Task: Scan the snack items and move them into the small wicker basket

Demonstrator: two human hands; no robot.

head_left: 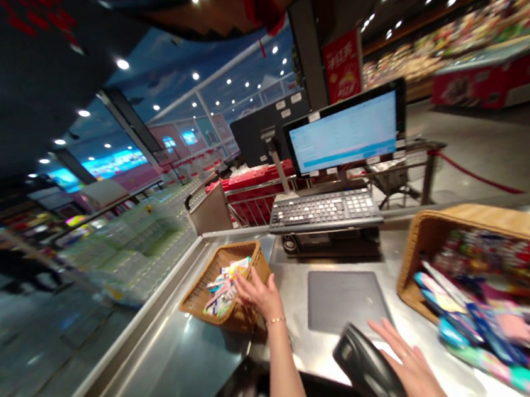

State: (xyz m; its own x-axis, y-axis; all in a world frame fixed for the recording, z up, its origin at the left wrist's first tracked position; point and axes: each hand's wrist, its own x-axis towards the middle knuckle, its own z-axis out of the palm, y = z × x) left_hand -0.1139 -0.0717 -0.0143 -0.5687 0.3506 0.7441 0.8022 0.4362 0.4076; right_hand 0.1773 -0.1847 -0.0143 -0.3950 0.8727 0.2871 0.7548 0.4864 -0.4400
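Observation:
A small woven basket (230,322) stands on the metal counter at centre left, with several colourful packaged items (222,294) inside. Over its right side my left hand (260,292) reaches in with spread fingers; its fingertips are close to the packages, and I cannot tell whether they touch. My right hand (408,363) is at the lower right, fingers stretched out and apart. Just left of it, a black handheld barcode scanner (368,364) stands tilted near the palm. Whether that hand touches the scanner is hard to see, but no fingers wrap round it.
A grey pad (344,297) lies on the counter (168,360) between my hands. Behind it are a keyboard (325,210) on a raised stand and a lit monitor (345,130). At right, a larger basket (408,272) holds many packaged goods. Beyond the counter are red shopping carts (257,193).

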